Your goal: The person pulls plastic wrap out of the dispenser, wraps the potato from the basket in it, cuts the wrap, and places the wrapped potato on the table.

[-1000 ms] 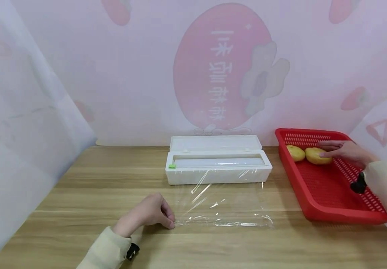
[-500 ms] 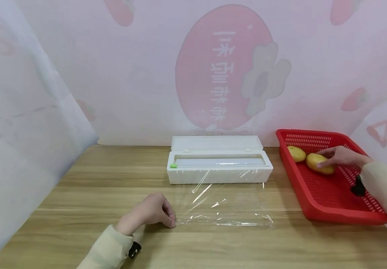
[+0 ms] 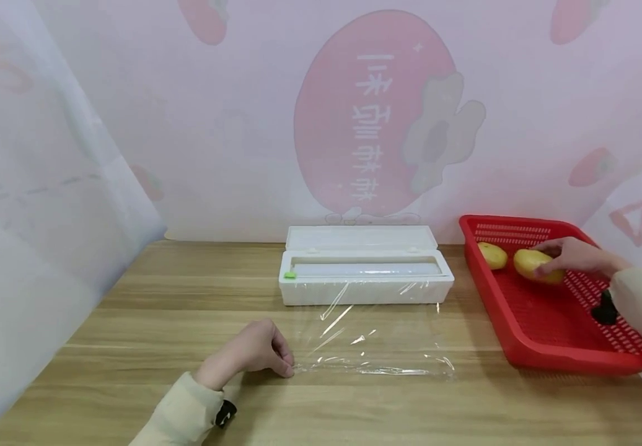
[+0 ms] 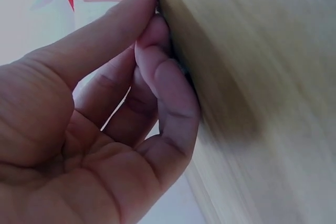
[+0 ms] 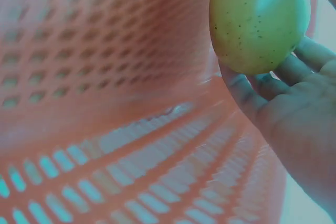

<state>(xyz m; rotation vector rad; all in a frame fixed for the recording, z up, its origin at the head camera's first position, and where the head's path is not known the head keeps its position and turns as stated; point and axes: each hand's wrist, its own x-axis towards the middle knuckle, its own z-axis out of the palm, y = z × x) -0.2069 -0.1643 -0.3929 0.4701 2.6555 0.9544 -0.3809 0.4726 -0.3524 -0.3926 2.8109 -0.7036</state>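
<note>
At the front left, my left hand (image 3: pixel 251 352) pinches the near left corner of a sheet of cling film (image 3: pixel 373 347) between thumb and fingertips. In the left wrist view, the thumb (image 4: pixel 107 38) presses against the curled fingers, low over the table. My right hand (image 3: pixel 580 257) reaches into a red plastic basket (image 3: pixel 572 359) and grips a yellow potato (image 3: pixel 526 261). The right wrist view has that potato (image 5: pixel 260 22) with fingers curled around it. A second potato (image 3: pixel 492 255) lies against the basket's left wall. The film runs forward from a white dispenser box (image 3: pixel 365 293).
The dispenser's lid (image 3: pixel 361 237) stands raised behind it, and a green slider (image 3: pixel 290 275) sits at its left end. A printed wall covering (image 3: pixel 232 136) closes off the back. Bare wooden table (image 3: pixel 148 310) stretches left of the box.
My right hand has taken hold of the potato and shifted it slightly right, apart from the other one. My left hand has kept its pinch on the film.
</note>
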